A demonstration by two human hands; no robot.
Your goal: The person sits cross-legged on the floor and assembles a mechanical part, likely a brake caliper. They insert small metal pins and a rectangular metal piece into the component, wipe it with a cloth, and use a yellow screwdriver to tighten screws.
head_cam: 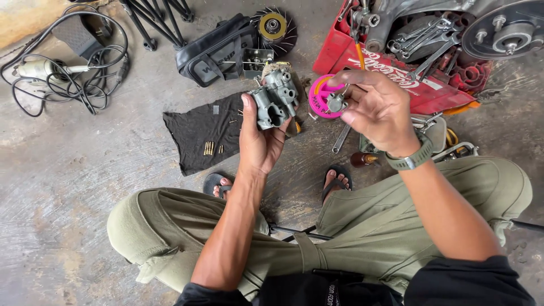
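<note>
1. Head view, looking down at a person sitting cross-legged on a stained concrete floor (68, 187), in olive trousers and sandals.
2. Left hand (258, 139) is closed around a grey metal carburetor body (275, 99), held upright above the floor near the middle of the scene, thumb on its left side.
3. Right hand (377, 110), with a grey wristwatch (411, 158) on the wrist, pinches a small grey metal part (337, 103) between thumb and fingertips, just right of the carburetor body and apart from it.
4. Risk, as a judgement: the small part sits in a light fingertip grip over hard floor; a slip could drop it among the clutter below, where it would be hard to find.
5. Risk, as a judgement: the carburetor body rests on a one-handed hold; a knock from the right hand could tip it out.
6. Risk, as a judgement: tiny brass pieces (209, 148) lie loose on a black cloth (195, 136) on the left; a foot or sleeve could scatter them.
7. Surface: a pink round tin (320, 90) lies beneath the hands, and a spanner (341, 137) just nearer.
8. Far right: a red plastic crate (340, 48) holds spanners and metal parts.
9. Far left: a power tool with tangled black cable (62, 71); a black bag (215, 51) lies at far centre.
</note>
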